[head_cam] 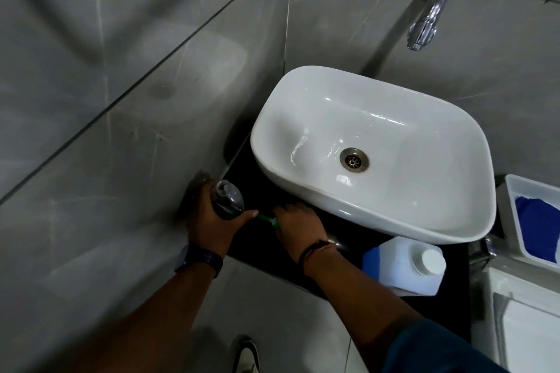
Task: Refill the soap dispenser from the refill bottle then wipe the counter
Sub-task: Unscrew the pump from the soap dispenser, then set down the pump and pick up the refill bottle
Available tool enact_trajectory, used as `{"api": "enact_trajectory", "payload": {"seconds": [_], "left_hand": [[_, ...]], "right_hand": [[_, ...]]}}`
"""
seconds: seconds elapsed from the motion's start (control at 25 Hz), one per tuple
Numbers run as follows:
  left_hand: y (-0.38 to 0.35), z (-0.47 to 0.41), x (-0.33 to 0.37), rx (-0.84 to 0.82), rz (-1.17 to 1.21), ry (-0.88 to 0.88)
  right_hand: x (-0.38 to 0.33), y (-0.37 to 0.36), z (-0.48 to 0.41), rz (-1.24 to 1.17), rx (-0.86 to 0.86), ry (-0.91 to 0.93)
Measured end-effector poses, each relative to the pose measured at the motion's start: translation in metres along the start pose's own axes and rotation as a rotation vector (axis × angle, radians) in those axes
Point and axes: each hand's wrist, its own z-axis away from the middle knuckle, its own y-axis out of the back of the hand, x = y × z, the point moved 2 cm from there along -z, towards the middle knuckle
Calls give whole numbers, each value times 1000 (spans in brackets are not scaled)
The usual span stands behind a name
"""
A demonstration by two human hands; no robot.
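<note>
My left hand [212,221] grips a clear soap dispenser bottle [228,198] with dark liquid in it, at the left end of the black counter [342,244]; its neck shows no pump. My right hand [298,225] rests on the counter beside it, fingers closed around a green pump part [268,219] whose tip sticks out toward the bottle. A white refill bottle [404,265] with a blue label and a white cap stands capped on the counter to the right, below the basin's front rim.
A white basin [372,145] sits on the counter under a chrome wall tap [424,21]. A white tray [512,206] holding a blue cloth [536,225] stands at the right edge. Grey tiled walls close in on the left and behind. My shoe [246,354] shows on the floor.
</note>
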Motion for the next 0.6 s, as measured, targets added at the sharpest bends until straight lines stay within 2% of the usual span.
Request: {"api": "enact_trajectory", "payload": {"seconds": [0.16, 0.32, 0.4, 0.52, 0.6], "left_hand": [[-2, 3, -4, -11, -56, -66], [0, 1, -6, -47, -149, -32], [6, 5, 0, -58, -123, 0], [22, 13, 18, -40, -76, -5], [30, 18, 38, 4, -167, -108]], "right_hand": [[6, -7, -2, 46, -14, -1], [1, 0, 3, -6, -13, 27], [-3, 11, 9, -51, 10, 58], [-4, 40, 23, -137, 113, 97], [1, 65, 36, -235, 243, 80]]}}
